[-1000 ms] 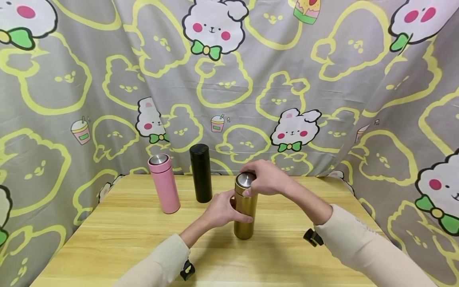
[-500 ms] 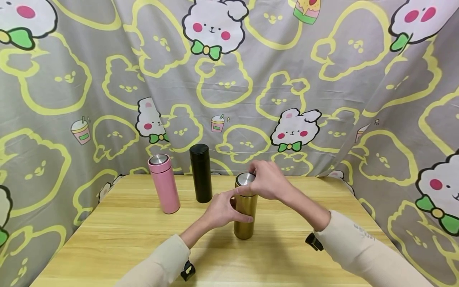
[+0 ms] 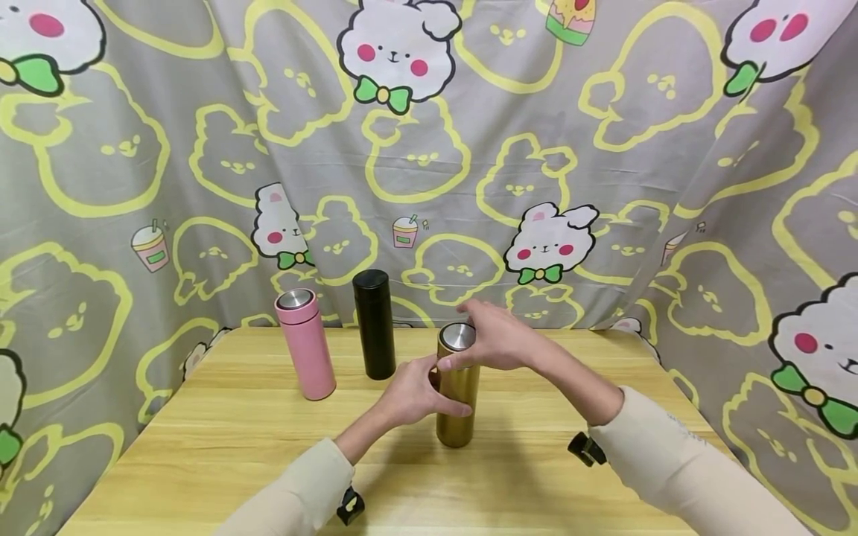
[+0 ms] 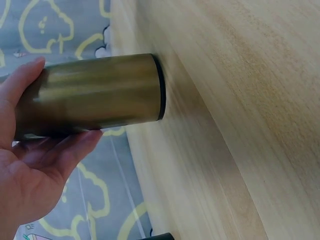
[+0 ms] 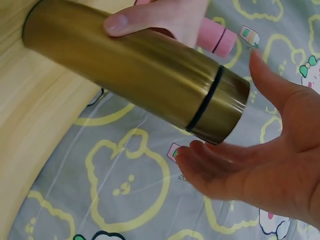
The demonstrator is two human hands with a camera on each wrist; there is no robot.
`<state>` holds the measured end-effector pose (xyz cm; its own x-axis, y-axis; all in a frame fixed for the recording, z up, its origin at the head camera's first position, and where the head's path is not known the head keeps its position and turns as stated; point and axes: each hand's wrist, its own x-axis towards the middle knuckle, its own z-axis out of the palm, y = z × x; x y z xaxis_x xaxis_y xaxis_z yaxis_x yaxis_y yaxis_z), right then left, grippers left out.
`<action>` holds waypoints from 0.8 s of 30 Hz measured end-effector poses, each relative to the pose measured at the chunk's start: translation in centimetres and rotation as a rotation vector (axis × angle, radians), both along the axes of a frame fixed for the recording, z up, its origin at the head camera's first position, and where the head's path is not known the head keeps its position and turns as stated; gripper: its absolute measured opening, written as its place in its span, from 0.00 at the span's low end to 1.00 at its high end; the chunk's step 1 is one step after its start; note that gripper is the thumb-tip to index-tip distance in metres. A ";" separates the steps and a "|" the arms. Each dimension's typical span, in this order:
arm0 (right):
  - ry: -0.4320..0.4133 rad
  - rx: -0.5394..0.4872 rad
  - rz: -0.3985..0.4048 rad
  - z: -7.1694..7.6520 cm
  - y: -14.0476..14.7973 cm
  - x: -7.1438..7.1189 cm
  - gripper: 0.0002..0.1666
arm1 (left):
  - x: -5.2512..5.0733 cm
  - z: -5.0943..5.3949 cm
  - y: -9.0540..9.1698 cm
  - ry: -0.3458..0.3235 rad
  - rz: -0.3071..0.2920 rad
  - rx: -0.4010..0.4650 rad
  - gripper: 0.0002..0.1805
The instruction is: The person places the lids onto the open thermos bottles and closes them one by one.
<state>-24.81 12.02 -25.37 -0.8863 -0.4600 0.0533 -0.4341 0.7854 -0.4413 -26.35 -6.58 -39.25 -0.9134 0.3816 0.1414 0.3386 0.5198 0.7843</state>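
A gold thermos bottle [image 3: 456, 409] with a silver-topped lid [image 3: 459, 336] stands upright on the table. My left hand [image 3: 410, 391] grips its body from the left; in the left wrist view, thumb and fingers wrap either side of the gold bottle [image 4: 100, 95]. Around the lid is my right hand [image 3: 503, 336], its fingers spread. In the right wrist view the thumb of the right hand [image 5: 280, 150] stands off the lid [image 5: 227, 105], while fingertips lie close to its far side; contact there is hard to tell. A thin dark seam separates lid and body.
Left of the gold bottle stand a black thermos bottle [image 3: 375, 327] and a pink thermos bottle [image 3: 308, 350], both upright. They share a light wooden table [image 3: 268, 461]. Behind hangs a grey curtain [image 3: 429, 186] with cartoon prints.
My right hand turned about the lid, then its fingers spread and the thumb swung back. The left hand keeps its grip, and the gold bottle stays in place.
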 end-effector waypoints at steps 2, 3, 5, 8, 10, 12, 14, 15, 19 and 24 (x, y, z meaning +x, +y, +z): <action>-0.046 -0.005 0.035 0.3 0.1 -0.1 0.54 | 0.0 0.0 -0.1 -0.004 -0.007 0.005 0.38; -0.068 -0.014 0.056 0.4 0.1 -0.2 0.52 | -0.1 -0.1 -0.1 -0.005 -0.012 0.009 0.38; -0.101 -0.030 0.095 0.7 0.2 -0.3 0.47 | -0.1 -0.1 -0.1 -0.005 -0.018 0.014 0.36; -0.106 -0.030 0.143 0.8 0.3 -0.4 0.41 | -0.1 -0.1 -0.2 -0.001 -0.017 0.014 0.35; -0.094 -0.025 0.161 0.8 0.3 -0.5 0.38 | 0.0 -0.1 -0.2 -0.002 -0.017 0.013 0.35; -0.077 -0.020 0.157 0.8 0.3 -0.4 0.36 | 0.0 0.0 -0.1 -0.002 -0.018 0.013 0.35; -0.056 -0.022 0.148 0.7 0.3 -0.3 0.35 | 0.0 0.0 -0.1 -0.002 -0.019 0.012 0.36; -0.044 -0.023 0.141 0.7 0.3 -0.3 0.35 | 0.0 0.0 -0.1 -0.001 -0.020 0.009 0.36; -0.003 -0.038 0.117 0.5 0.3 -0.2 0.35 | 0.0 0.0 0.0 0.008 -0.012 -0.005 0.36; 0.037 -0.055 0.088 0.2 0.3 0.0 0.34 | -0.1 -0.1 0.0 0.023 0.000 -0.011 0.35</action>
